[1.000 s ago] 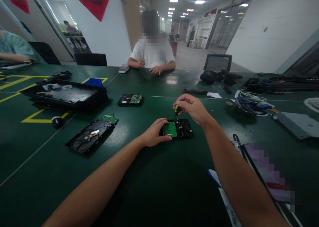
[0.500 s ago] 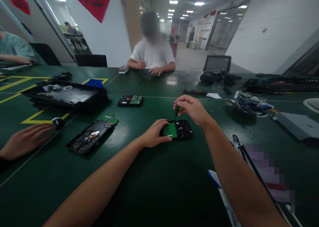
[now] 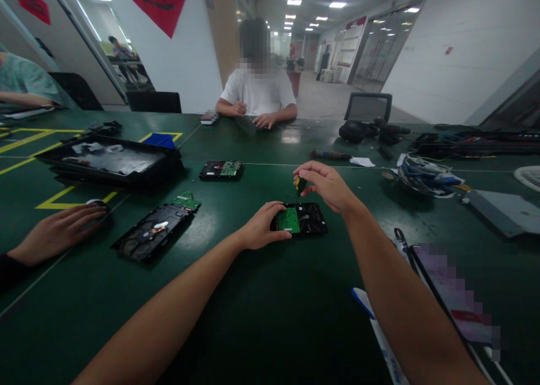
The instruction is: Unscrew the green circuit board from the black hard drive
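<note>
Green and black, the hard drive [image 3: 313, 219] lies flat on the bench [image 3: 261, 328] just right of centre in the frame, its long axis running left to right across my view. I have the left hand [image 3: 261, 227] at its left end, thumb along the near edge and fingers over the far one, pinching the casing between them. Above the far edge I have the right hand [image 3: 324, 183], fingers bunched around a small screwdriver [image 3: 300, 186]. Everything turns on that shaft: it points down, nearly upright, to the drive's far side, by the right border of the green board (whether the tip touches, I can't tell from here). I'd judge the left nearer, since it has contact; the right reaches only through the tool. Open room lies below the drive, between the forearms. Further left sits a second drive [image 3: 147, 238], well apart, with a co-worker's hand [image 3: 63, 230] at the frame's left edge.
</note>
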Demonstrator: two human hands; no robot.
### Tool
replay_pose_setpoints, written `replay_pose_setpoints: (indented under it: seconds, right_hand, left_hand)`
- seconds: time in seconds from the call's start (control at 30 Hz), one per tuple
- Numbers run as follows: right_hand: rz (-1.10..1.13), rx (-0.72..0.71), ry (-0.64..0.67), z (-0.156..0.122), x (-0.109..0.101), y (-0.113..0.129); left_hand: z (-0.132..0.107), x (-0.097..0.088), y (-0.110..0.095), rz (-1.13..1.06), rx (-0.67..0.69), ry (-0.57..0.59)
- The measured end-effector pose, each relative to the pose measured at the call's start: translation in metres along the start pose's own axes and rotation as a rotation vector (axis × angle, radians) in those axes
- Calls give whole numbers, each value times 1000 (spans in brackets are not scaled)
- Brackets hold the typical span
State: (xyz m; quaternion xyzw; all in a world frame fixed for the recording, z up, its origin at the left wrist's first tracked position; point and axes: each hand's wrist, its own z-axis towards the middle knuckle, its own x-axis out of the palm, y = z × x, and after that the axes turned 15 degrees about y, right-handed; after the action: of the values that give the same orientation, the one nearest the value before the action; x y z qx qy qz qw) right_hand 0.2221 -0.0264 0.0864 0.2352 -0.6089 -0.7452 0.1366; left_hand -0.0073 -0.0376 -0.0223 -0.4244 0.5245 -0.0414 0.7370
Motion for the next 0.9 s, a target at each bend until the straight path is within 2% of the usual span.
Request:
replay_pose_setpoints:
  seconds: [0.27,0.53,0.73,0.9]
  right_hand:
    - [-40,13,-33,0,-1,-3]
    - [60,13,10,1,-1,0]
    - [7,41,-69,1,0,-1]
    - [-5,-2,-54,1,0,-1]
  left_hand:
    - [0,0,0,4,-6,2]
    - [0,0,2,1,-4,3]
    - [0,0,1,4,-13,4]
    - [0,0,1,6,-6,0]
